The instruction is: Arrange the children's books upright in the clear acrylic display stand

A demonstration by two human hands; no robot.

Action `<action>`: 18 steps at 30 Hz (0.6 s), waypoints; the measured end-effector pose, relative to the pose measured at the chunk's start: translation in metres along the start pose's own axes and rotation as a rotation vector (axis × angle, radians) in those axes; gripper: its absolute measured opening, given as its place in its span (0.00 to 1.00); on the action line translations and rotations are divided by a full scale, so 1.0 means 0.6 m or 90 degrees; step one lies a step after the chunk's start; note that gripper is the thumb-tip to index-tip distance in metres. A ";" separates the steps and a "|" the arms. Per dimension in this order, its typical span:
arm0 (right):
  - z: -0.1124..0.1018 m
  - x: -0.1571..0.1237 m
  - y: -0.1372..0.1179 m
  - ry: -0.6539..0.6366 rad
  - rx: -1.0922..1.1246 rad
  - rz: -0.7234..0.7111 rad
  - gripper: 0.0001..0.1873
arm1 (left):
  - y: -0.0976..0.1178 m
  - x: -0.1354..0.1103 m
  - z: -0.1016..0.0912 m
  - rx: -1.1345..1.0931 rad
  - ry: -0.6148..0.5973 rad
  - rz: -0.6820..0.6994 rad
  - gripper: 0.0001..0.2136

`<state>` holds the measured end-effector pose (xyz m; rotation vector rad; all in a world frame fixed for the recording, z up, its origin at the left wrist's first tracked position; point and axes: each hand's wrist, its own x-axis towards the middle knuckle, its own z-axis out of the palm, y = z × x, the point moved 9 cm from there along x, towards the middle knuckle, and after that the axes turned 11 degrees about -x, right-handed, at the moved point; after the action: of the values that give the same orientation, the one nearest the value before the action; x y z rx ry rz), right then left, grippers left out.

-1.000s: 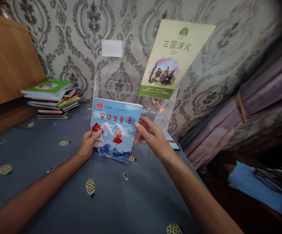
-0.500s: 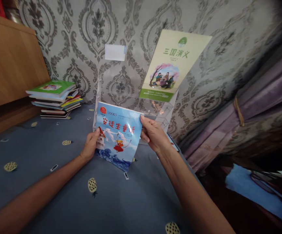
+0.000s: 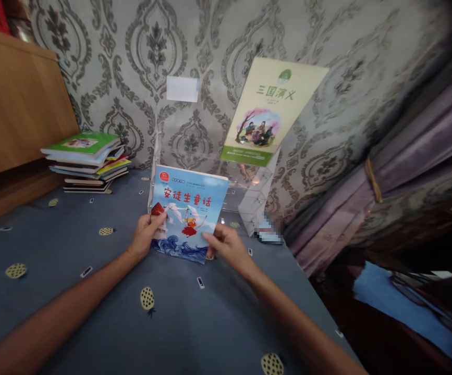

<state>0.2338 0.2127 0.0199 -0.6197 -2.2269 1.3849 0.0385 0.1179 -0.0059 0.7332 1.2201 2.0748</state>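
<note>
I hold a blue picture book (image 3: 188, 205) upright over the grey-blue cloth, its cover facing me. My left hand (image 3: 146, 237) grips its lower left edge, thumb on the cover. My right hand (image 3: 223, 245) pinches its lower right corner. Directly behind the book stands a clear acrylic display stand (image 3: 255, 195). A pale green book (image 3: 270, 112) leans tilted in the stand's upper right slot against the wall.
A stack of several books (image 3: 87, 161) lies at the back left beside a wooden cabinet (image 3: 14, 109). The cloth-covered surface (image 3: 132, 312) ends at the right, where purple curtains (image 3: 405, 166) hang. A small white card (image 3: 182, 88) sticks to the patterned wall.
My right hand has slid from the book's upper right edge down to its lower right corner. The book stands more upright and flatter now. My left hand kept its grip.
</note>
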 end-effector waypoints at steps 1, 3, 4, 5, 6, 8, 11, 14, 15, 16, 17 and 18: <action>0.009 -0.009 0.010 -0.006 -0.015 0.004 0.24 | 0.004 -0.001 0.000 0.018 -0.007 0.005 0.23; 0.016 -0.024 0.017 0.006 -0.058 -0.007 0.21 | 0.013 -0.005 0.005 0.064 -0.024 0.013 0.20; 0.016 -0.031 0.016 0.015 -0.087 -0.014 0.19 | 0.018 -0.009 0.009 0.092 -0.036 0.018 0.19; 0.012 -0.036 0.014 0.031 -0.122 -0.018 0.17 | 0.021 -0.013 0.016 0.124 -0.053 0.022 0.18; 0.006 -0.042 0.011 0.052 -0.158 -0.017 0.16 | 0.025 -0.018 0.023 0.153 -0.068 0.032 0.18; -0.008 -0.051 0.007 0.096 -0.231 -0.002 0.13 | 0.029 -0.027 0.038 0.210 -0.084 0.068 0.16; -0.019 -0.065 0.009 0.131 -0.316 0.037 0.13 | 0.029 -0.034 0.053 0.249 -0.064 0.126 0.17; -0.022 -0.072 0.013 0.133 -0.351 0.055 0.14 | 0.025 -0.032 0.068 0.251 -0.051 0.149 0.20; -0.026 -0.072 0.012 0.136 -0.349 0.050 0.14 | 0.025 -0.030 0.074 0.250 -0.059 0.150 0.21; -0.031 -0.072 0.010 0.140 -0.340 0.039 0.13 | 0.026 -0.027 0.082 0.249 -0.071 0.151 0.22; -0.038 -0.071 0.007 0.144 -0.327 0.023 0.12 | 0.029 -0.024 0.090 0.250 -0.090 0.151 0.23; -0.047 -0.070 0.003 0.148 -0.313 0.006 0.11 | 0.034 -0.020 0.101 0.252 -0.112 0.149 0.24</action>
<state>0.2839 0.2089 0.0239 -0.9019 -2.3730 0.7153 0.0852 0.1347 0.0357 1.2657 1.5218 1.9129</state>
